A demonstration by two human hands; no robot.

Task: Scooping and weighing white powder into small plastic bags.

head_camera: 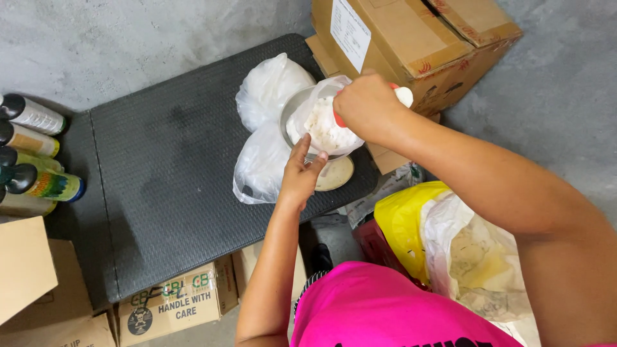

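While right hand [367, 103] grips scoop [403, 95] | bag [321, 122] beneath | left hand [301, 168] open, touching bag

We see a clear plastic bag [321, 119] of white, lumpy powder standing open in a metal bowl [290, 112] on a round scale [337, 175] near the dark mat's [167, 186] right edge; a red-and-white scoop [402, 95] is tipped over the bag's mouth.

Soft, even daylight fills the scene with only faint shadows on the dark mat [173, 193], mild glare on the white plastic bags [270, 87], sharp focus throughout, and slight wide-angle stretching at the edges.
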